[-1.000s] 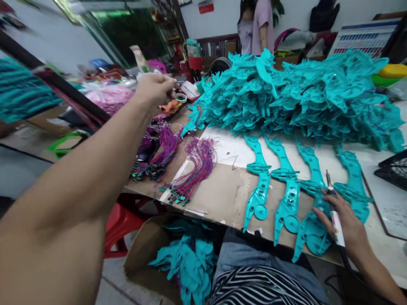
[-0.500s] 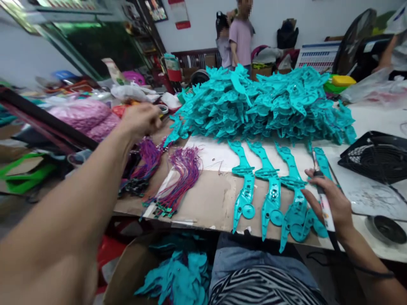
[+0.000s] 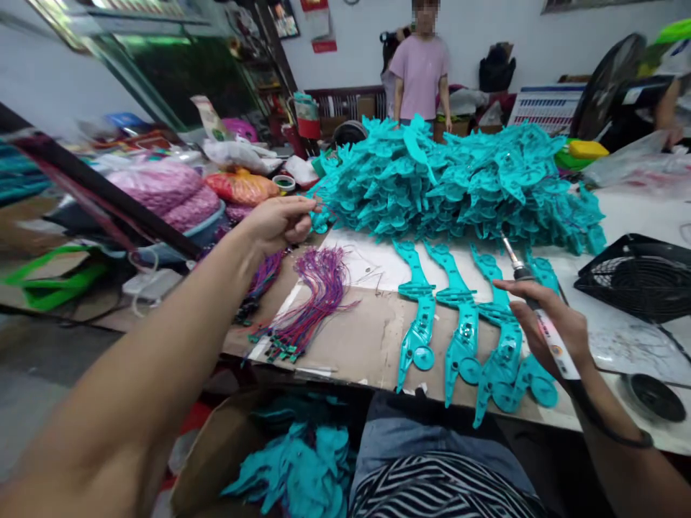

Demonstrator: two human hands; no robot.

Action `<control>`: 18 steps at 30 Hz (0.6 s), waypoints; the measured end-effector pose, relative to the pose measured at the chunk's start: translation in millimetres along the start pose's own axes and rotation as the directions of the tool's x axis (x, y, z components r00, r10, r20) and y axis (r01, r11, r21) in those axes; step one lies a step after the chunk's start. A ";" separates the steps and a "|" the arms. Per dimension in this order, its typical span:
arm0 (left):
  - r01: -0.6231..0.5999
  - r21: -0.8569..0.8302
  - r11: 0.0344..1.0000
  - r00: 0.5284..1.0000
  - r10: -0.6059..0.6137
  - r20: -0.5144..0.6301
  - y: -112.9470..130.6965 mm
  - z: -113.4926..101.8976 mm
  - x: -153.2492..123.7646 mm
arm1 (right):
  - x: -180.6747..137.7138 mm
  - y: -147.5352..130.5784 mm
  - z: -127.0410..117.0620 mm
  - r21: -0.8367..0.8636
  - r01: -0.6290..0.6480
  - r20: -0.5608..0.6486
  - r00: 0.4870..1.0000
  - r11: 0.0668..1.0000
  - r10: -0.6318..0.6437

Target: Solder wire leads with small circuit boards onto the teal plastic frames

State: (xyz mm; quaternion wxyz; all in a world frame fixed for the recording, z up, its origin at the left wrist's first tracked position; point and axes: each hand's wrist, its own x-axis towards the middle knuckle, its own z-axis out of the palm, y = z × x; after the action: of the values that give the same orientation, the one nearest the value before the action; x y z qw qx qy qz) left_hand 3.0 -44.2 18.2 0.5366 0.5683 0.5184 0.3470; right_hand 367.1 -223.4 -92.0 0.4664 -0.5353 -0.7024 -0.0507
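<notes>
My right hand (image 3: 558, 324) is wrapped round the white handle of a soldering iron (image 3: 551, 338), its metal tip angled up and away from me. My left hand (image 3: 286, 219) is closed in a pinch at the left end of the big pile; thin reddish wires (image 3: 324, 204) stick out from its fingertips. Below that hand lies a bundle of purple, red and blue wires (image 3: 324, 288) with small green-black ends. Several long turquoise plastic parts (image 3: 418, 309) lie in a row on the table, the rightmost partly behind my right hand.
A large heap of turquoise parts (image 3: 443, 180) spans the table's back. On the right are a black fan (image 3: 637, 277) and a solder spool (image 3: 653, 397). A cardboard box (image 3: 205, 460) with more parts stands below the table's edge. A person in pink (image 3: 421, 75) stands behind.
My left hand has moved right, toward the heap, and now shows wires at its fingertips. The soldering iron's tip has swung up and left. The person behind has turned.
</notes>
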 end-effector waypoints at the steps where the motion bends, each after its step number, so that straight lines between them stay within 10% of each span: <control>1: -0.006 -0.018 1.000 1.000 0.007 0.027 0.1 7.7 -3.9 | 2.7 -1.9 5.5 0.041 -0.016 -0.015 1.000 0.999 0.017; 12: -0.081 -0.222 0.972 0.980 0.118 0.162 -7.8 87.3 -51.7 | 38.5 -41.7 72.9 0.665 -0.328 0.288 0.942 0.671 0.175; 18: -0.117 -0.354 0.928 0.990 0.135 0.027 -12.2 101.6 -67.9 | 33.1 -70.6 89.1 0.685 -0.412 0.379 0.906 0.601 0.189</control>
State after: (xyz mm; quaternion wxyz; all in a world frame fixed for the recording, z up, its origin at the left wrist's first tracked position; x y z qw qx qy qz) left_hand 81.9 -136.3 -1.3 0.6192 0.5039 0.3964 0.4533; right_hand 257.4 -178.9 -88.1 0.5473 -0.4070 -0.6143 0.3967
